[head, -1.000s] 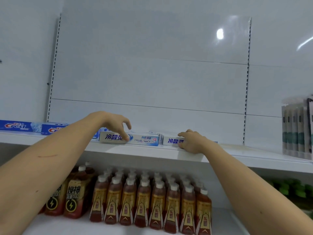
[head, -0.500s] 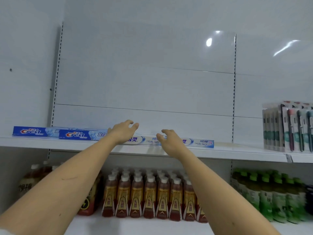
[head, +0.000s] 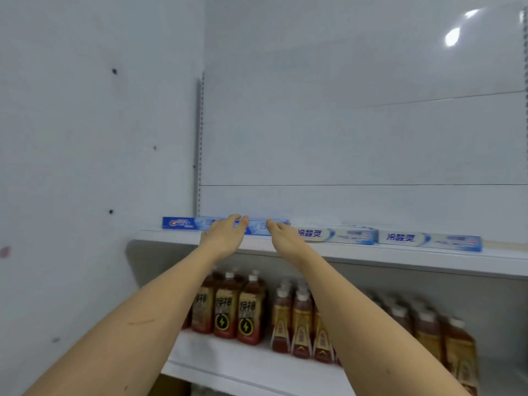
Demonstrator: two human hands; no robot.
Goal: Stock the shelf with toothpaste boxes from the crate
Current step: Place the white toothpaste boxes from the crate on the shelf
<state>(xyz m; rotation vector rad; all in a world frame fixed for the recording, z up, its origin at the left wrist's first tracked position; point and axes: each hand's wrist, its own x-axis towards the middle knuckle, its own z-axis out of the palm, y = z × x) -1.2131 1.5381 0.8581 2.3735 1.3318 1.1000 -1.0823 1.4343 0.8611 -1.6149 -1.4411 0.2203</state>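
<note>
Both hands reach to the blue toothpaste boxes on the upper shelf.

Head view: the left hand (head: 225,237) and right hand (head: 281,234) are raised side by side at the front edge of the shelf (head: 371,258), fingers nearly straight and relaxed, holding nothing. They lie in front of a blue toothpaste box (head: 257,226); whether the fingertips touch it cannot be told through the blur. Another blue box (head: 180,223) lies just left of it. Two white toothpaste boxes (head: 337,235) lie end to end to the right. Drink bottles (head: 245,312) stand on the shelf below.
</note>
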